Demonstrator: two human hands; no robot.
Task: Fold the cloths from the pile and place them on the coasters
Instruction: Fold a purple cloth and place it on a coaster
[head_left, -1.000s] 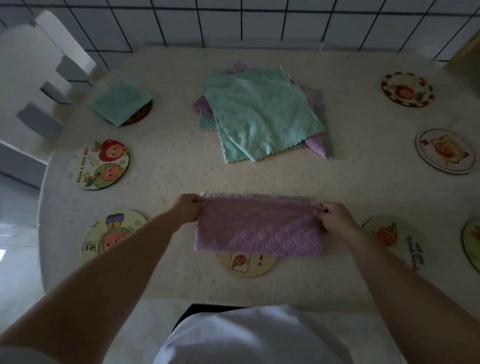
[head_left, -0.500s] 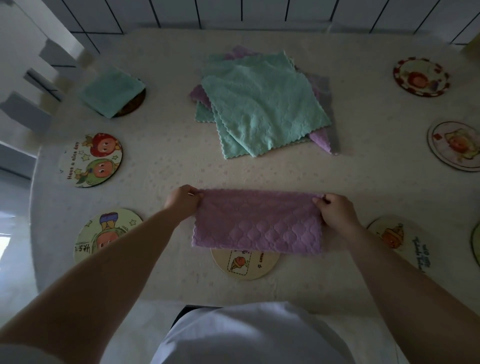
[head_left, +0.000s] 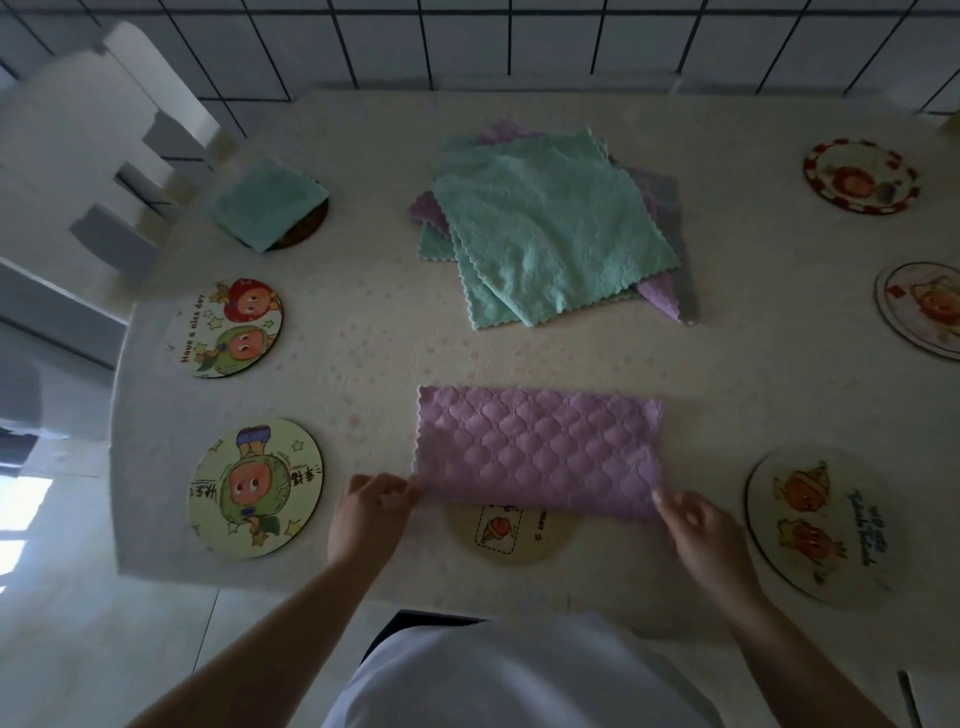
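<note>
Your left hand (head_left: 370, 512) and right hand (head_left: 693, 522) pinch the near corners of the folded purple quilted cloth (head_left: 537, 451) lying flat on the bench (head_left: 363, 332).

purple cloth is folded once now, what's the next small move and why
Probably fold it once more, bringing one short end over onto the other. The quilted purple cloth lies as a long rectangle, wider than the round cartoon coaster it partly covers, while the teal cloth already on the far-left coaster is a compact square. The left hand and right hand sit at its near corners.
</note>
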